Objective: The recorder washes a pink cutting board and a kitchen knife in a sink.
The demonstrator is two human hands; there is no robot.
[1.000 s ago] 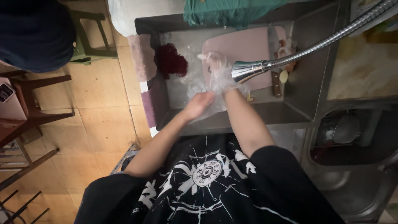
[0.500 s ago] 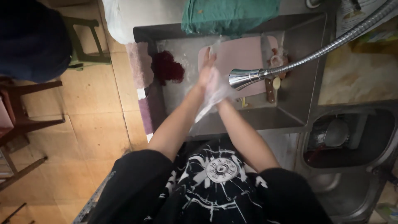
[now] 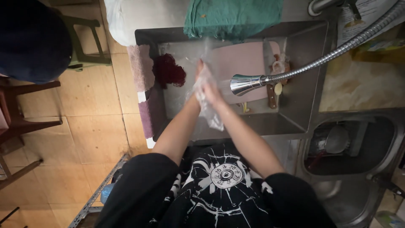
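Hands together over the sink (image 3: 303,71): our left hand (image 3: 199,80) and right hand (image 3: 213,90) press against each other, rubbing a clear plastic bag (image 3: 207,110) between them, just beside the spray head (image 3: 245,83). Pink cutting board (image 3: 240,63) lies behind, dark red scrubber (image 3: 168,71) at left, green cloth (image 3: 234,17) on the rim.

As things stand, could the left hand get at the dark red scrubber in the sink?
Probably yes. The scrubber lies in the open just left of the left hand, nothing between them, but that hand and the right hand are busy with a clear plastic bag.
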